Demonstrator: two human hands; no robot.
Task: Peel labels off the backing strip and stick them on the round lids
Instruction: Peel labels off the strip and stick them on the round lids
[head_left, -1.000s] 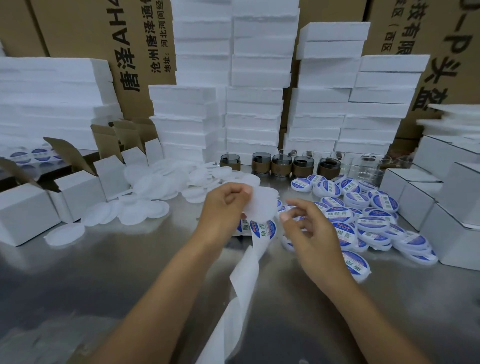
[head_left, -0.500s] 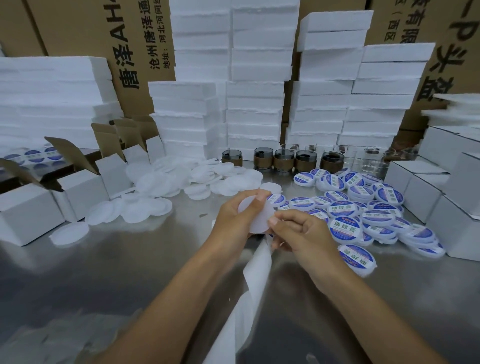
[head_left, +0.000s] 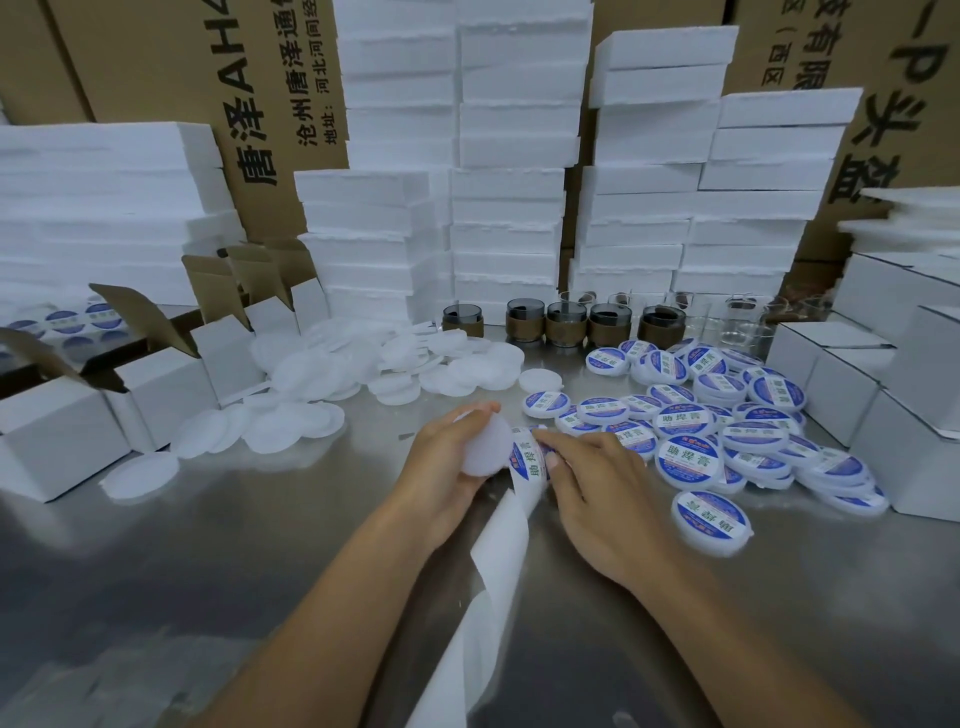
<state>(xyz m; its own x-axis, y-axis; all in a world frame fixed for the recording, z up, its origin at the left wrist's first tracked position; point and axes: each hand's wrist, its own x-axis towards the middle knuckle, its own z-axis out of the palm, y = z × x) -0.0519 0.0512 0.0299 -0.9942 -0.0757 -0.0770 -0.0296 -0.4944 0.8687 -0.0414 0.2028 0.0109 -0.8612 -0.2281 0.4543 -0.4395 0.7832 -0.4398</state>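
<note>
My left hand (head_left: 441, 462) grips a plain white round lid (head_left: 488, 449) on edge, just above the steel table (head_left: 208, 561). My right hand (head_left: 597, 488) pinches a blue-and-white label (head_left: 529, 457) at the top of the white backing strip (head_left: 493, 587), right beside the lid. The strip trails down toward me between my forearms. A heap of plain white lids (head_left: 363, 374) lies to the left behind my hands. Several labelled lids (head_left: 727, 415) are piled to the right.
White cartons with open flaps (head_left: 156, 374) stand at the left, closed white boxes (head_left: 883, 395) at the right. Small glass jars (head_left: 561, 322) line the back before stacks of white foam slabs (head_left: 509, 208) and brown cardboard cartons (head_left: 249, 104).
Both hands have come lower and nearer the table. The lid has turned on edge in my left hand, and my right fingers have closed on the label at the strip's top.
</note>
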